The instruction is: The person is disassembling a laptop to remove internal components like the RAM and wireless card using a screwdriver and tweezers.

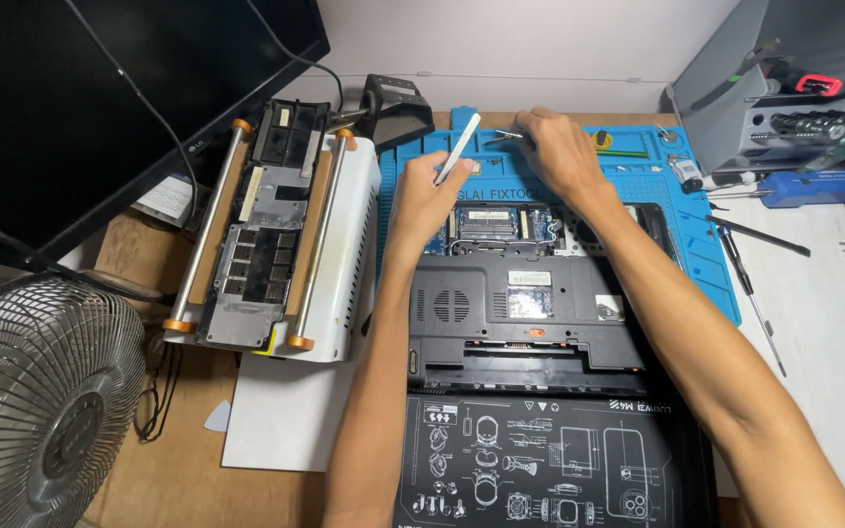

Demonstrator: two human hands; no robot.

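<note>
The laptop lies upside down in the middle of the blue work mat, its base already opened: a cover is off and the green circuit board with its memory slots shows toward twelve o'clock of the chassis. What looks like the removed cover panel rests on the white device over at nine o'clock, so the opening-up seems largely done.

The left hand hovers just above the exposed board, its fingers closed on a thin white pry stick that slants up toward one o'clock. The right hand reaches farther out, to twelve o'clock of the laptop, fingertips pinched on a small metal tool, probably tweezers, at the mat's far tray area.

The rest of the base shell is still in place, so I judge the deeper stripping is left. Screwdrivers lie at three o'clock, untouched. A fan stands at eight o'clock.
</note>
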